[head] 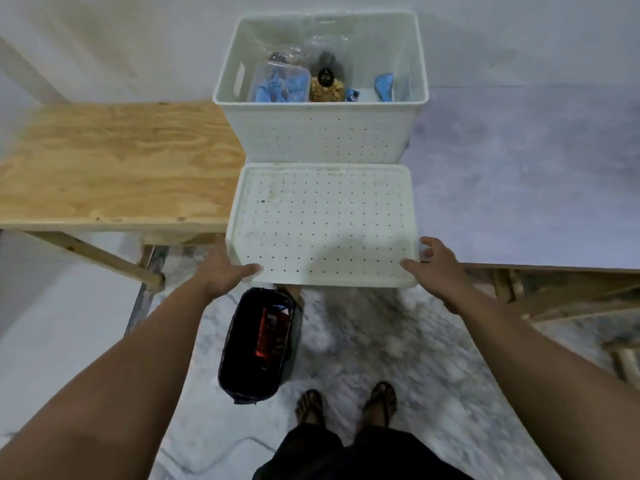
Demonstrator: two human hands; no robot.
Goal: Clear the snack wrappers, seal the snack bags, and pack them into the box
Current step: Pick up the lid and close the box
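Observation:
A white perforated box (322, 136) stands ahead of me, open at the top. Inside it lie blue snack bags (278, 86), a clear bag of golden snacks (326, 89) and another blue bag (383, 86). In front of the box I hold its white perforated lid (322, 223) flat, at about table height. My left hand (225, 268) grips the lid's near left corner, thumb on top. My right hand (436, 261) grips the near right corner, thumb on top.
A plywood table (114, 164) stands at the left and a grey-topped table (536, 174) at the right. On the marble floor below the lid sits a dark bin (258, 344) holding a red wrapper. My sandalled feet (346, 403) stand near it.

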